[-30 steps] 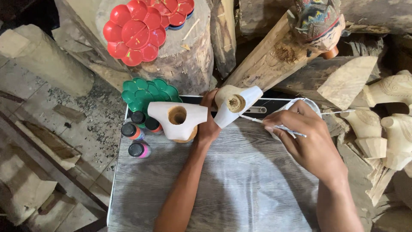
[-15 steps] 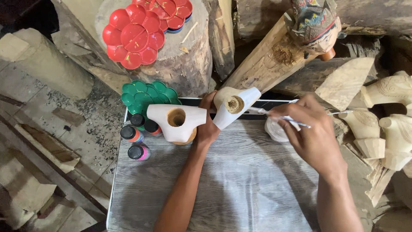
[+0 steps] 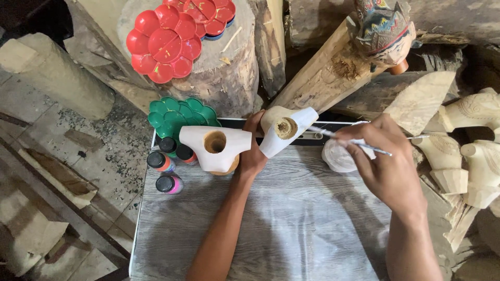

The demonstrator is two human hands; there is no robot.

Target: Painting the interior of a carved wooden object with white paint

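Gripping a white-painted wooden piece [image 3: 284, 136] from beneath, the left hand [image 3: 253, 151] was closed around it, fingers wrapped at its back, so that its hollow, raw-wood end faced up above the far edge of the grey wood-grain table [image 3: 281, 229]. The right hand [image 3: 388, 166] was pinched shut on a thin paintbrush [image 3: 350, 141], whose tip lay against the white side of that piece. Just under this hand sat a small whitish cup [image 3: 337, 156]. Beside the left hand, another white wooden piece [image 3: 214, 147] with a round hole rested on the table. Three small paint bottles [image 3: 167, 169] with black caps stood at the table's left corner, near a green flower-shaped palette [image 3: 174, 115]. A red palette [image 3: 162, 46] lay on a log stump [image 3: 229, 73] beyond. Unpainted carved figures [image 3: 469, 151] were stacked to the right.
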